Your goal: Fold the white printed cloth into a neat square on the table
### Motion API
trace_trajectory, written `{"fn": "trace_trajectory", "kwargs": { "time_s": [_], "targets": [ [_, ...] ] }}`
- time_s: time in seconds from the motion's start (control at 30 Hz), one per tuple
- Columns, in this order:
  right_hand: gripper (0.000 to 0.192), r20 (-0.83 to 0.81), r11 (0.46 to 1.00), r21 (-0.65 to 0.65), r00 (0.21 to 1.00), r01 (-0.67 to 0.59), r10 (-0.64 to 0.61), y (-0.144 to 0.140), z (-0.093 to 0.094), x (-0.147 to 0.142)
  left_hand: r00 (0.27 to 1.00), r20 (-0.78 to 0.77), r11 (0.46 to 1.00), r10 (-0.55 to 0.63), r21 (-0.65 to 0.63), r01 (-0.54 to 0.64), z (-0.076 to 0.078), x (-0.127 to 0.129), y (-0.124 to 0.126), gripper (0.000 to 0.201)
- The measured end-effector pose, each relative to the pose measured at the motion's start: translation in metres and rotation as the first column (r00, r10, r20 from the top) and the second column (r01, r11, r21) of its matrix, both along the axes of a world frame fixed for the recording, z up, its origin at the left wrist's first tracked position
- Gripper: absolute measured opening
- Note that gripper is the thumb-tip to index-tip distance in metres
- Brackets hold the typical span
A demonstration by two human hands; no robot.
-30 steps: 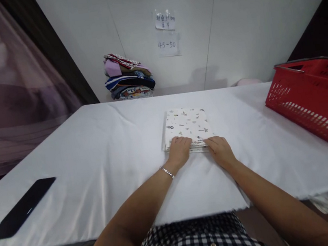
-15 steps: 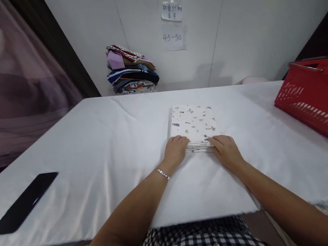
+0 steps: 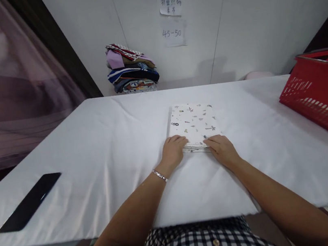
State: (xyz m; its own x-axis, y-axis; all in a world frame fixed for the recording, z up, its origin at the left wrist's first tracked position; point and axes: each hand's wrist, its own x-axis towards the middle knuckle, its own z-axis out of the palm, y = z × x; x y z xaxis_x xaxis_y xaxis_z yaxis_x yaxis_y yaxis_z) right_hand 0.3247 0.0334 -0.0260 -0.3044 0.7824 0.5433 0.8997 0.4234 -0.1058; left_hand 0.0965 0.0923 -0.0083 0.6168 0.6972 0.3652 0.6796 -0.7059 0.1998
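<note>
A folded white cloth [image 3: 194,122] with small printed plants and figures lies on the white-covered table [image 3: 118,146]. Its layered near edge faces me. My left hand [image 3: 174,148] grips the near left corner, fingers over the top and thumb hidden. At the near right corner, my right hand [image 3: 220,147] holds the edge the same way. The far part of the cloth lies flat and uncovered.
A red plastic basket [image 3: 323,95] stands on the right side of the table. A black flat object [image 3: 31,202] lies at the left. Behind the far edge rises a pile of folded fabrics [image 3: 133,68]. Two paper notes [image 3: 173,33] hang on the wall.
Both hands keep to the cloth's near corners, with the right hand slightly further left along the edge. The view has shifted slightly; the cloth lies in nearly the same place.
</note>
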Motion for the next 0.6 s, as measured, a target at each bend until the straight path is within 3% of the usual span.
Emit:
{"fn": "trace_trajectory", "kwargs": {
  "time_s": [0.33,0.47,0.6],
  "targets": [
    [0.026,-0.045,0.999,-0.038,0.998,0.036,-0.037,0.001,-0.001,-0.001,1.000,-0.003,1.000,-0.021,0.022,0.021,0.002,-0.004,0.000,0.055],
    [0.023,-0.108,0.996,-0.071,0.992,0.049,-0.057,0.002,0.002,-0.002,0.997,0.071,0.995,-0.014,0.102,0.007,0.007,-0.001,-0.012,0.038],
    [0.023,-0.149,0.996,-0.080,0.987,0.041,-0.052,0.003,0.004,-0.003,0.993,-0.032,0.986,-0.116,0.117,0.119,0.008,0.013,-0.030,0.016]
  ]
}}
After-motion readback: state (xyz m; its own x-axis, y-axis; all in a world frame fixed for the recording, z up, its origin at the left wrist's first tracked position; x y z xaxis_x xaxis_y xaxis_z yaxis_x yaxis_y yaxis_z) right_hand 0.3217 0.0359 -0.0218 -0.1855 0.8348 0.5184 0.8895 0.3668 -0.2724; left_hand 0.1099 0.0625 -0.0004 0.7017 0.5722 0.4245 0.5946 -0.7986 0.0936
